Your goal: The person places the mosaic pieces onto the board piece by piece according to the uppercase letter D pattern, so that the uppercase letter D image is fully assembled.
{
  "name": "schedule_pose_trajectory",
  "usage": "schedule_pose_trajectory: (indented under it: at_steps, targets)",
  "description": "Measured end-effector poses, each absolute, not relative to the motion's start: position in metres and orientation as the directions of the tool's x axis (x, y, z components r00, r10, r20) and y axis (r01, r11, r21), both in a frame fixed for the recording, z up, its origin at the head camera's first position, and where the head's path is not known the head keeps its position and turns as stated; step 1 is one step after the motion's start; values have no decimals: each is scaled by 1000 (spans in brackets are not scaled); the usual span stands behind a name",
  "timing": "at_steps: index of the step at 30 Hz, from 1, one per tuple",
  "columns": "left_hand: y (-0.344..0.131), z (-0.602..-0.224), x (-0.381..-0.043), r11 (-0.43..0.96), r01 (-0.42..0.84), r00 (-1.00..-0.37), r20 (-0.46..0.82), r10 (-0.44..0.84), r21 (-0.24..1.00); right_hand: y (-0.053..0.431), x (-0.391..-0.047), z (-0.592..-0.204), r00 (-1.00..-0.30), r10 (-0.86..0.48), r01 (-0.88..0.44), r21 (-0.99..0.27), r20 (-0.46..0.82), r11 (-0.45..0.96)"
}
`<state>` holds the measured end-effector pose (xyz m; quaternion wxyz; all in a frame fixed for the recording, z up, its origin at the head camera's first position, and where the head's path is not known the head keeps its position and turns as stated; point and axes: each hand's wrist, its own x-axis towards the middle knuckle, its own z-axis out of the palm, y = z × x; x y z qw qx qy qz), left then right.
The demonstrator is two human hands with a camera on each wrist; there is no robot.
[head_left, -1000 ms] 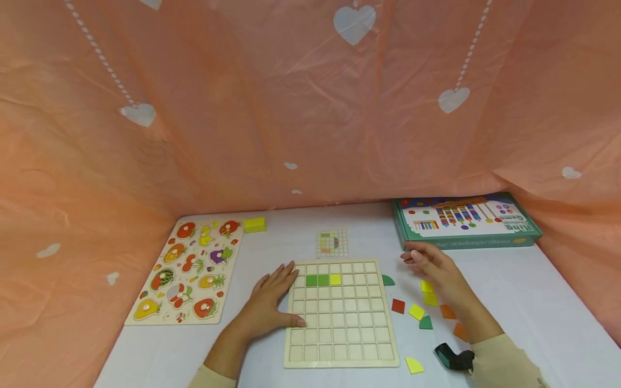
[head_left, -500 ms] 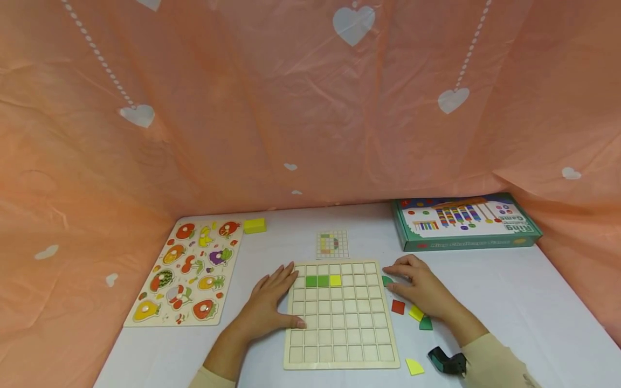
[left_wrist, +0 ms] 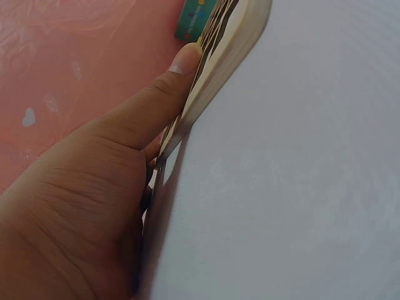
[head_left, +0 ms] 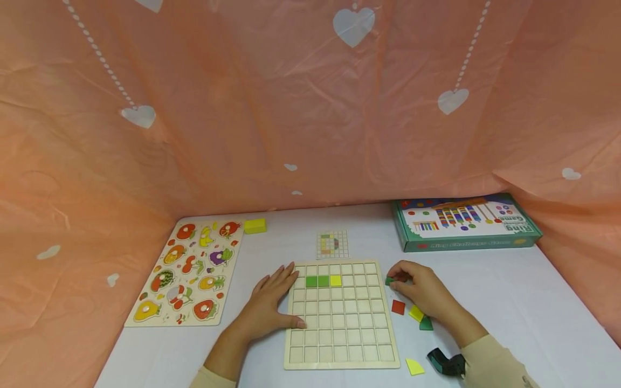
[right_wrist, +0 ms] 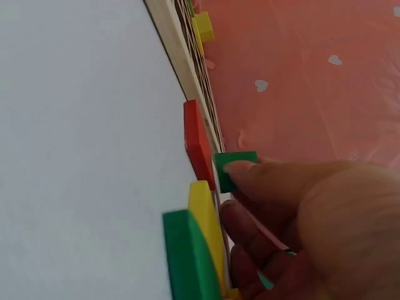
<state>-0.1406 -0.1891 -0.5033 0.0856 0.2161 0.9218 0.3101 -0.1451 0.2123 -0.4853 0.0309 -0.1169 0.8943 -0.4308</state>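
My right hand pinches a green tile between thumb and fingers, just off the right edge of the wooden grid board. In the right wrist view that green tile stands on edge under the thumb. My left hand rests on the board's left edge, thumb stretched onto the squares. Two green tiles and a yellow tile sit side by side in its second row. Near my right hand lie a red tile, a yellow tile and a rounded green tile.
Beyond the board lies a small pattern card. A fruit puzzle board and a yellow block are at left. A green game box stands at back right. A yellow quarter-round tile lies by the board's front right corner.
My right hand has come left and down from over the right-hand tiles to the green tile beside the board, and has pinched and tipped it up. The left hand has stayed put.
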Motion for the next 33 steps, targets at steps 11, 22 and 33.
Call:
schedule_pose_trajectory:
  at_steps: [11, 22, 33]
  targets:
    - [-189, -505, -141, 714, 350, -892, -16, 451, 606, 202, -140, -469, -968, -213, -227, -825, 133, 517]
    - [-189, -505, -140, 718, 348, -896, -13, 445, 603, 176, -141, -453, -942, -288, -287, -854, 170, 435]
    - [-189, -504, -140, 713, 354, -893, -8, 451, 605, 151, -148, -455, -924, -351, -293, -869, 151, 399]
